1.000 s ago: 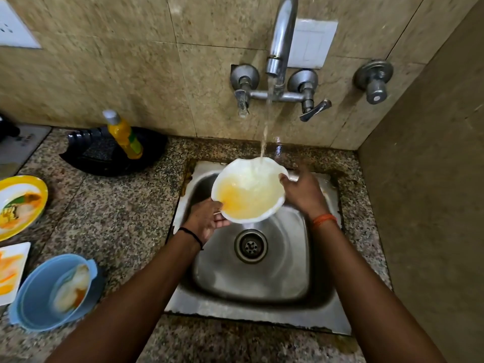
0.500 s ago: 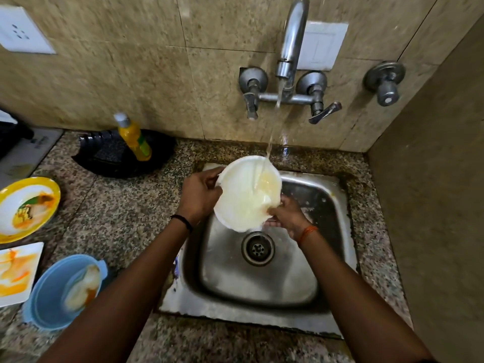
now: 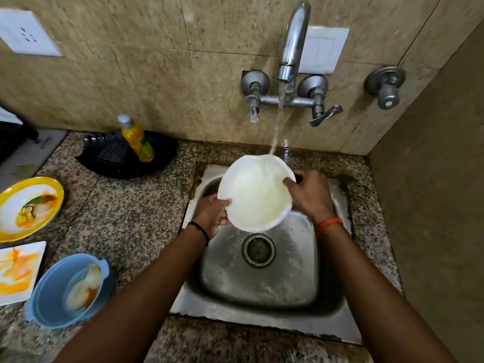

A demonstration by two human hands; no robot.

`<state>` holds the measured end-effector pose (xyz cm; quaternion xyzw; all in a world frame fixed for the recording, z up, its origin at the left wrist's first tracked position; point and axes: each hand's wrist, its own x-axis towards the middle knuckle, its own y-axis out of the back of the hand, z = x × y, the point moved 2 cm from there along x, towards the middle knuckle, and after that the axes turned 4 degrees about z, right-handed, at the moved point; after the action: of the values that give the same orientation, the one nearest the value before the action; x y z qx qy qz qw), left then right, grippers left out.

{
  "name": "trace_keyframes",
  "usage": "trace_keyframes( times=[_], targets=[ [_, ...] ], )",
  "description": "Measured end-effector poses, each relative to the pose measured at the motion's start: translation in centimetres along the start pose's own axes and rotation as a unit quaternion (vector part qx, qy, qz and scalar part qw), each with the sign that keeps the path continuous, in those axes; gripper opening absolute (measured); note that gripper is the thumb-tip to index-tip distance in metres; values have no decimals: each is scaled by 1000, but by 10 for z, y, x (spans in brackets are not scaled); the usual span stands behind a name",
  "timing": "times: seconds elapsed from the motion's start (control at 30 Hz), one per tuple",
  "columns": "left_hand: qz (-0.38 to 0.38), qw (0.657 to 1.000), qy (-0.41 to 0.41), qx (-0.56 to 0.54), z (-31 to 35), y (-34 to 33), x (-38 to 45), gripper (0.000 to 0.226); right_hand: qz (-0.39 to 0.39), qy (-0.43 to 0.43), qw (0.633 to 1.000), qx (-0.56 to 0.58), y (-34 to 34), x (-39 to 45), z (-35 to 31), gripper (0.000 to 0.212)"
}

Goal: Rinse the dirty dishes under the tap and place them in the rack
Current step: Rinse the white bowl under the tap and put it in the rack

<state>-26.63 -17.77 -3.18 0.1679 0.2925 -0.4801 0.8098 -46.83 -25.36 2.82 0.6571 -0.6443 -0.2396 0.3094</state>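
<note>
The white bowl [image 3: 255, 193] is held tilted under the tap [image 3: 292, 43] stream above the sink [image 3: 262, 279], gripped at opposite rims: left hand [image 3: 212, 214] lower-left, right hand [image 3: 309, 195] upper-right (equally near).

Speckled polished granite desk [image 3: 125, 221] showing a dull sheen, brushed steel sink [image 3: 293, 271] glistening wet, chromed metal tap [image 3: 294, 40] gleaming, glossy white bowl [image 3: 255, 195] running with water, smooth blue plastic pot [image 3: 49, 302] at eight o'clock, stone-look wall tiles [image 3: 117, 82] shining faintly.

Beige tiled walls [image 3: 125, 82] meet in a corner (right side shadowed). A white socket [image 3: 25, 35] sits upper left. Speckled granite surface [image 3: 125, 218] below.
</note>
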Motion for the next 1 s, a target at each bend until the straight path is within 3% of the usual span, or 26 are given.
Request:
trace_keyframes(
  times=[0.17, 0.3, 0.37, 0.47, 0.53, 0.6, 0.7, 0.77, 0.8, 0.87, 1.0],
  targets=[
    [28, 998, -13, 58, 16, -7, -1, 24, -37, -102, 994, 29, 4, 6, 17, 18],
    [47, 983, -96, 149, 39, -3, -5, 7, -135, -244, 939, 201, -16, -2, 39, 33],
    [74, 941, -197, 264, 48, -2, -4, 13, -163, -253, 925, 230, -23, -10, 42, 37],
    [105, 831, -341, 426, 51, -2, -6, 25, -161, -260, 916, 259, -27, -17, 44, 42],
    [106, 828, -380, 399, 48, -3, -7, 38, -150, -248, 922, 258, -30, -20, 44, 42],
    [106, 848, -388, 345, 42, -1, -3, 42, -118, -198, 951, 207, -32, -18, 46, 40],
    [80, 911, -300, 272, 26, -1, 10, 41, -75, -98, 983, 137, -29, -19, 41, 34],
    [38, 979, -145, 136, 14, -6, 11, 38, -32, -21, 996, 76, -24, -22, 37, 35],
    [19, 997, -46, 55, 8, -10, 9, 33, -6, 10, 999, 44, -21, -23, 36, 35],
    [-25, 989, 98, -105, 3, -13, 4, 26, 41, 46, 998, 13, -17, -26, 37, 39],
    [-60, 905, 144, -395, 15, -13, -1, 30, 84, 74, 993, 41, -16, -27, 54, 53]
  ],
)
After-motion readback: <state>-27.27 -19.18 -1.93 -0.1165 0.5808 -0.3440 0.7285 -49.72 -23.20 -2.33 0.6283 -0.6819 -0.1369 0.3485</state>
